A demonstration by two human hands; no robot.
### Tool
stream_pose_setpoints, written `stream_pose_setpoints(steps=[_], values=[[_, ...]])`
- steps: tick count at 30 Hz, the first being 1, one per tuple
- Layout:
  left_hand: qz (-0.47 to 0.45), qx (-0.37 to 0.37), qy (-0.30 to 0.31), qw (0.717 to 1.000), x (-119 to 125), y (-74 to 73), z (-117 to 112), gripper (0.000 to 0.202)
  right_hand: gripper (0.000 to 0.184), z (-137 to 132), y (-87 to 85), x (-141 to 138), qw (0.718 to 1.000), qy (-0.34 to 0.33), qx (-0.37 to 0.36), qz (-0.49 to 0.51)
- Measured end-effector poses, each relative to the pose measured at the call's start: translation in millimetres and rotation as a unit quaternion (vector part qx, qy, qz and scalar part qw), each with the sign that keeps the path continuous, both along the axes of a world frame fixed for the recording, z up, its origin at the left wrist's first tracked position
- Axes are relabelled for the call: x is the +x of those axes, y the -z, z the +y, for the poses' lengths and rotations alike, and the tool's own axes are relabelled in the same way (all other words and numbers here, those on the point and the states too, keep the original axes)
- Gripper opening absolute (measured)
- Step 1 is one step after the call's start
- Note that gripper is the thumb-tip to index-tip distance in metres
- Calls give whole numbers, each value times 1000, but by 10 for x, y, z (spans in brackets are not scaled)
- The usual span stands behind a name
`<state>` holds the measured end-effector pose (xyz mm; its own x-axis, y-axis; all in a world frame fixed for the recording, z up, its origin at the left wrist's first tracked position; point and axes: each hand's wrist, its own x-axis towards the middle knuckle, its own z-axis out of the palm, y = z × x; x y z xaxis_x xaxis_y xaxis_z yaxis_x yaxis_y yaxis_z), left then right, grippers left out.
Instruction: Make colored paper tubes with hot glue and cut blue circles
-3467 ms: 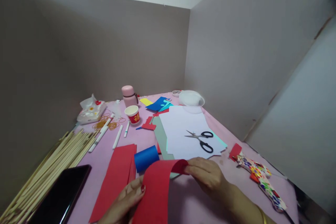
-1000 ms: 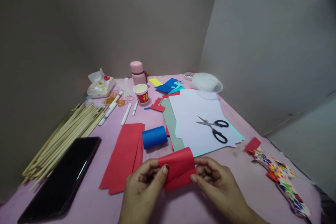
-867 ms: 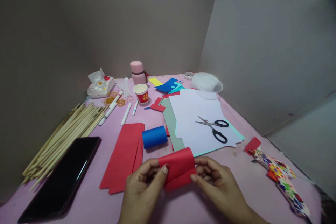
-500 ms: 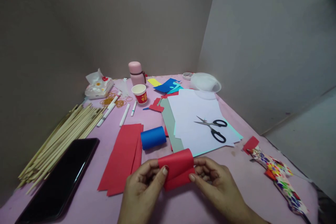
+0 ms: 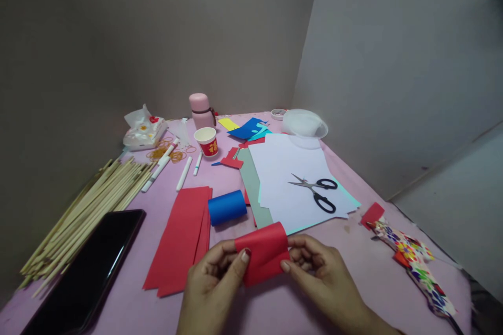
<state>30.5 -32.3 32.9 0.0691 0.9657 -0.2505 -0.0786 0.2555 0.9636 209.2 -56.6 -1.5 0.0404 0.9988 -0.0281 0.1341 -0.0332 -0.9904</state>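
A strip of red paper (image 5: pixel 265 252), curled over into a loop at its top, is held up between my two hands near the table's front. My left hand (image 5: pixel 215 280) pinches its left end, thumb on the near face. At the right end, my right hand (image 5: pixel 324 272) grips it between thumb and fingers. Just beyond lies a blue paper tube (image 5: pixel 227 208) on its side. Flat red paper strips (image 5: pixel 178 235) lie stacked to the left of it. Scissors (image 5: pixel 314 188) with black handles rest, blades apart, on white paper sheets (image 5: pixel 288 159).
Left, a black phone (image 5: pixel 90 267) lies beside wooden sticks (image 5: pixel 90 204). Farther back are white markers (image 5: pixel 184 174), a paper cup (image 5: pixel 206 141), a pink flask (image 5: pixel 202 111), tissues (image 5: pixel 143 131) and a translucent bowl (image 5: pixel 304 124). A glue gun (image 5: pixel 412 256) with a flowery cover lies right.
The crease or overlap line on the red paper's near face has faded, and the face looks smoother. Both hands keep their hold. The whole view has shifted slightly.
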Motion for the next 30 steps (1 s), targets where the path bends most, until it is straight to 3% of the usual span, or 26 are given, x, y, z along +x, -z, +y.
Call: stream_pose_setpoints(steps=[10, 19, 24, 30], values=[[15, 12, 9, 1000, 9, 12, 4, 27, 19, 7, -11, -2, 1000, 1, -1, 3], [117, 78, 63, 988, -21, 17, 59, 31, 22, 59, -52, -13, 998, 42, -23, 49], [39, 49, 67, 996, -3, 55, 69, 30, 21, 70, -28, -11, 997, 40, -13, 67], [-47, 6, 38, 998, -36, 173, 105, 36, 17, 93, -82, 2, 999, 20, 48, 7]])
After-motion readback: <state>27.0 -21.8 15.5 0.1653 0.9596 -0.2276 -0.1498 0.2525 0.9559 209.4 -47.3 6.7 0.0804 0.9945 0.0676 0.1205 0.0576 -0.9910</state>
